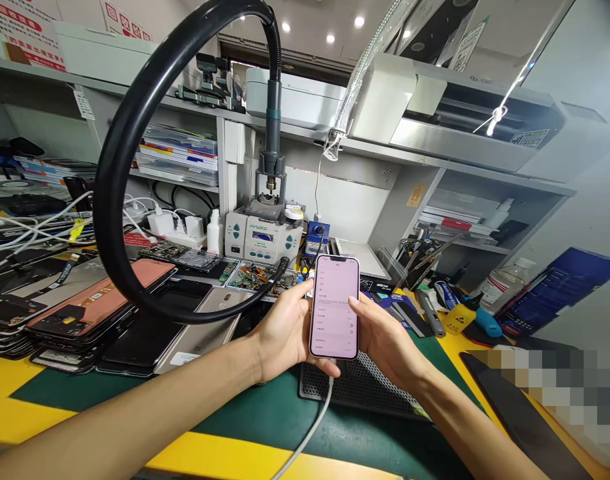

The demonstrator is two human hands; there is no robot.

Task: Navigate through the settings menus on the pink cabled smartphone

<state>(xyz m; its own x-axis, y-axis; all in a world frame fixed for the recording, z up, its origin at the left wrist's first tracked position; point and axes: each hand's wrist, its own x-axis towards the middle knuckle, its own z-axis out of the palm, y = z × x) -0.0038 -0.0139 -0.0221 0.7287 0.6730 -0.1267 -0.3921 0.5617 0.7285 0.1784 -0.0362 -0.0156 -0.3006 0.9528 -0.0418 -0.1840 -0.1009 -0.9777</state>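
A smartphone (pixel 335 310) with a lit pinkish screen of menu lines and toggles is held upright above the bench. My left hand (pixel 289 327) is closed round its left side, with a finger showing below the bottom edge. A white cable (pixel 309 427) runs up to the phone's lower end; the plug itself is mostly hidden by that finger. My right hand (pixel 385 333) supports the right side, its thumb at the screen's edge and its other fingers hidden behind. Under the hands lies a black perforated pad (pixel 379 390).
Stacks of phones and screens (pixel 99 300) fill the left side. A hot air station (pixel 262 233) stands behind, its thick black hose (pixel 109 167) looping in front. At right are a yellow bottle (pixel 462 317), tools (pixel 419 257) and a dark flat panel (pixel 519 413) on the green mat (pixel 265 420).
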